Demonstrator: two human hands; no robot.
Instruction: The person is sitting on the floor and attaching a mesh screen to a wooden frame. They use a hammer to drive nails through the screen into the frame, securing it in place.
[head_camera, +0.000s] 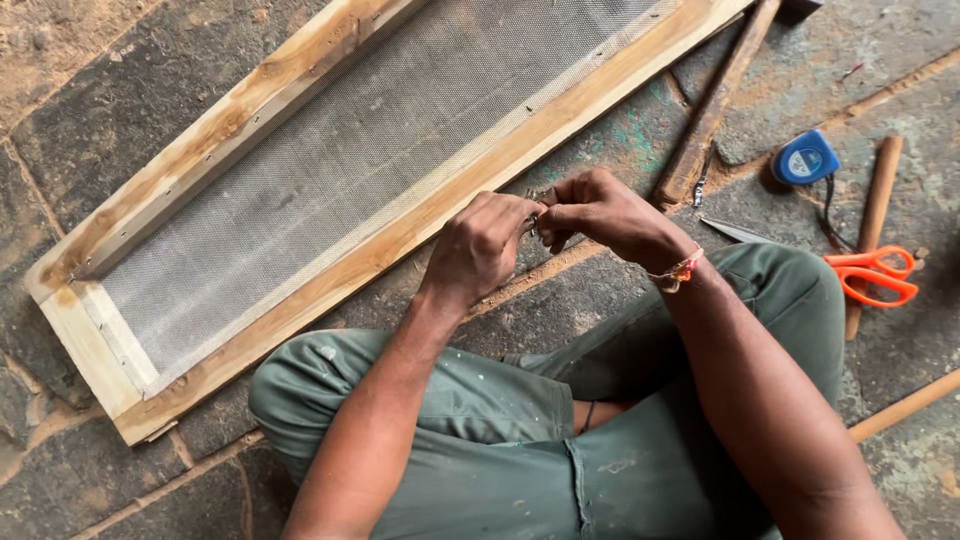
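My left hand (480, 245) and my right hand (595, 210) meet just in front of a long wooden frame (420, 225) that lies on the stone floor. Grey wire mesh (340, 160) fills the frame. Both hands pinch a small metal item (537, 222) between their fingertips; it is too small and too hidden to identify. A thread band circles my right wrist. My crossed legs in green trousers (520, 420) fill the lower part of the view.
Orange-handled scissors (872, 273) lie on the floor at the right, beside a blue tape measure (806, 158). A hammer's wooden handle (715, 105) rests near the frame's edge. Two wooden sticks (872, 215) lie farther right.
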